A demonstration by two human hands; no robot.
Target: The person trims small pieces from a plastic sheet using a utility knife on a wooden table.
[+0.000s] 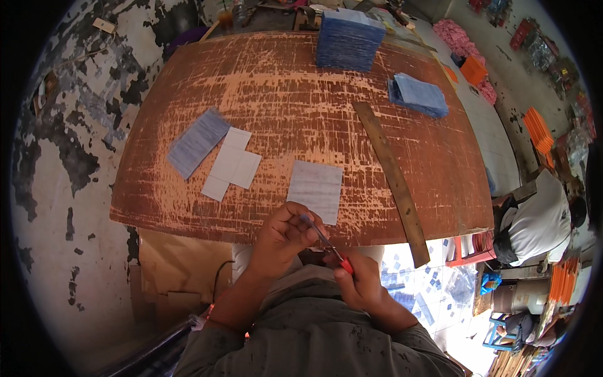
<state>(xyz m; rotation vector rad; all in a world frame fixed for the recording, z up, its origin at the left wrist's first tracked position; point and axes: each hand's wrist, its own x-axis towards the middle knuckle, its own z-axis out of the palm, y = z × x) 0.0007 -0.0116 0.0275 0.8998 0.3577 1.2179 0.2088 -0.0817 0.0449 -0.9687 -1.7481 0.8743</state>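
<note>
While both hands closed, L on paper scrap, R on scissors: blades up-left.

Place: small craft workshop, paper cutting and stacking.
Bench: worn, scratched wooden worktable, paint rubbed through.
Wall: peeling, flaking plaster at the left.
Stock: stacks of blue sheets, cut paper cards laid out flat.
Tools: long metal ruler, red-handled scissors.
Floor: paper offcuts scattered on tiles.
Company: another person crouched among orange stacks.
</note>
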